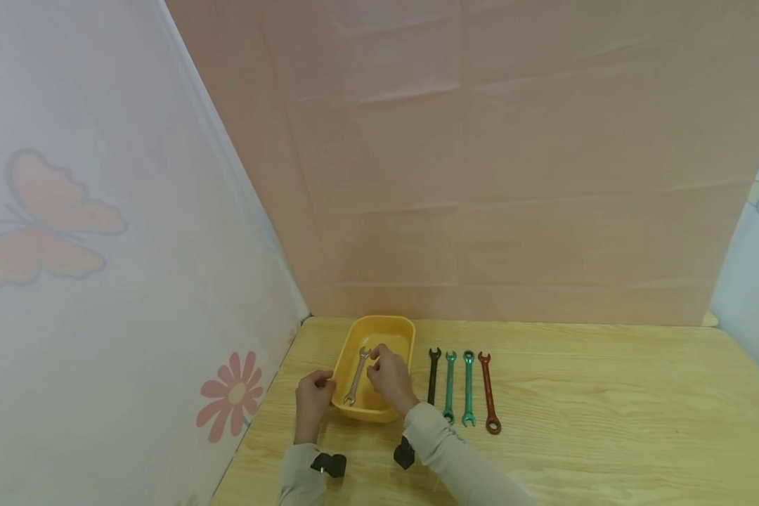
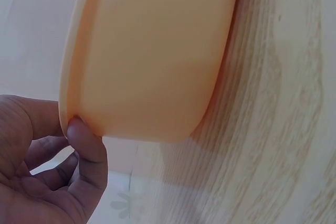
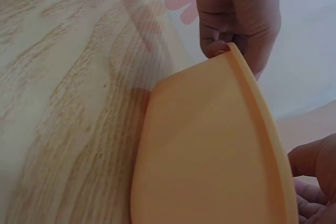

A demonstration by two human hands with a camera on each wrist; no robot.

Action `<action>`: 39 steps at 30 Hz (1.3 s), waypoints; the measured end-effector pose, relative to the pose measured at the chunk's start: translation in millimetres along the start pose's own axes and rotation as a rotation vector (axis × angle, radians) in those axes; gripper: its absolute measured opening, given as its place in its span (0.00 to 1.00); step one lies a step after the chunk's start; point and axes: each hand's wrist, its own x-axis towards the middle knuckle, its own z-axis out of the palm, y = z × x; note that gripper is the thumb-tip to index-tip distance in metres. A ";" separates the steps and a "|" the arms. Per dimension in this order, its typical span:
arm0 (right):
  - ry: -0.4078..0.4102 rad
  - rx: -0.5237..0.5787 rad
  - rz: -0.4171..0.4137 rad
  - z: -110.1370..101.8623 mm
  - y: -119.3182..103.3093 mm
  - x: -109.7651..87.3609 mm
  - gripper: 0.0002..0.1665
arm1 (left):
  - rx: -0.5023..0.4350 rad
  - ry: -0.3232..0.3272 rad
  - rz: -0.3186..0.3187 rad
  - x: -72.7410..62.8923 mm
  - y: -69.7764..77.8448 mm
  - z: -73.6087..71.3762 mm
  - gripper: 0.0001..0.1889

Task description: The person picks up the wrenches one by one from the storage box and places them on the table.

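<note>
A yellow plastic tray [image 1: 371, 416] stands on the table, with a silver open-end wrench [image 1: 357, 377] lying slanted inside it. My left hand [image 1: 314, 399] pinches the tray's near left corner; in the left wrist view its thumb and finger [image 2: 86, 142] grip the rim. Over the tray's inside is my right hand [image 1: 392, 379], its thumb and forefinger apart and loosely bent just right of the wrench's upper end. No hold on the wrench shows. The right wrist view catches only part of this hand [image 3: 317, 174] behind the tray's rim.
Right of the tray lie a black wrench [image 1: 433, 376], two green wrenches [image 1: 450, 386] and a red wrench [image 1: 489, 393], side by side on the wooden table [image 1: 607, 407]. A white patterned curtain [image 1: 133, 246] borders the left side, a pinkish cloth [image 1: 512, 176] the back.
</note>
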 end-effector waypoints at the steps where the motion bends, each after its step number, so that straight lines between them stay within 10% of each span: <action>1: -0.007 -0.002 0.007 1.5 1.1 0.0 0.11 | 0.000 0.000 -0.002 -0.7 0.1 0.1 0.09; 39: -0.137 -0.015 0.011 25.0 16.7 19.1 0.19 | -0.007 -0.001 -0.009 -0.3 5.2 0.9 0.09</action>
